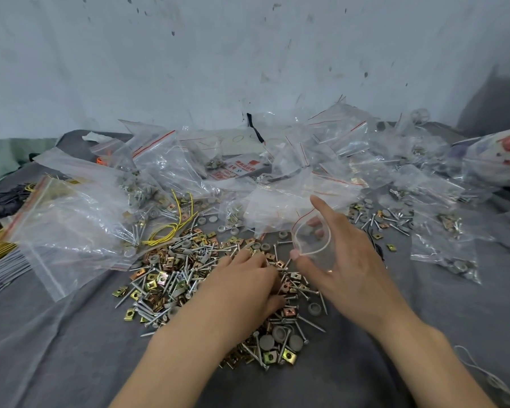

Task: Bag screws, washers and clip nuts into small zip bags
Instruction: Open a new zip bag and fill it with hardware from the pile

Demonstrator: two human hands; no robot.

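Observation:
A loose heap of silver screws, grey round washers and brass clip nuts [171, 278] lies on the grey cloth in front of me. My left hand [248, 287] rests palm down on the middle of the heap, fingers curled into the parts; what they grasp is hidden. My right hand [345, 260] holds a small clear zip bag [312, 240] just right of the heap, thumb and fingers keeping its mouth spread open. The bag looks empty apart from my fingertips showing through it.
Many clear zip bags with red seals [165, 160] are piled along the back, some filled with parts. A large zip bag [68, 219] lies at the left beside yellow wire [171, 231]. More loose parts [383, 219] are scattered at the right. A wall stands behind.

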